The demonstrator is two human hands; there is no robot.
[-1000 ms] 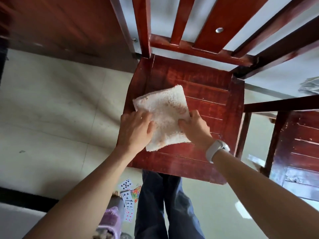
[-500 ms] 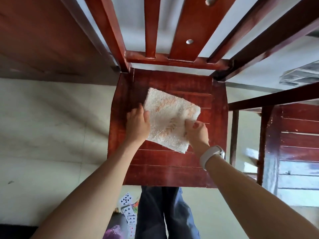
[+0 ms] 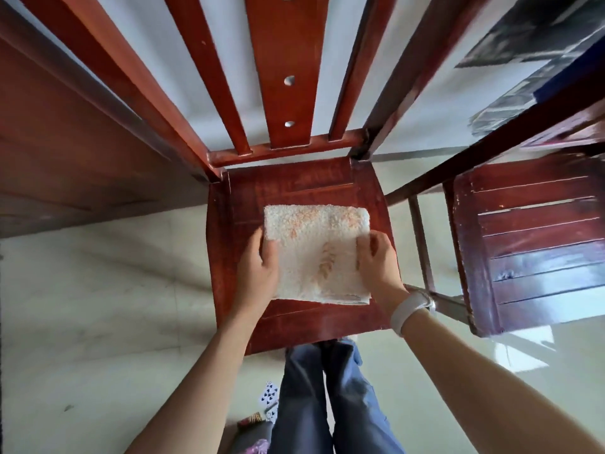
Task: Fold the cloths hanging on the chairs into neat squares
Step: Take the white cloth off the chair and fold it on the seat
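Note:
A white fluffy cloth (image 3: 316, 250) with faint orange marks lies folded into a rough square on the seat of a red-brown wooden chair (image 3: 294, 181). My left hand (image 3: 258, 270) grips the cloth's left edge, fingers curled over it. My right hand (image 3: 376, 257), with a white band on the wrist, grips the right edge the same way. The cloth sits square to the seat, its near edge showing stacked layers.
A second red-brown chair seat (image 3: 530, 237) stands close on the right. A dark wooden panel (image 3: 65, 142) runs along the left. My legs in blue jeans (image 3: 327, 398) stand before the chair. Playing cards (image 3: 269, 393) lie on the pale tiled floor.
The cloth has been turned from a tilted lie to square with the seat and shifted toward the middle. Both hands moved from its near corners to its left and right edges.

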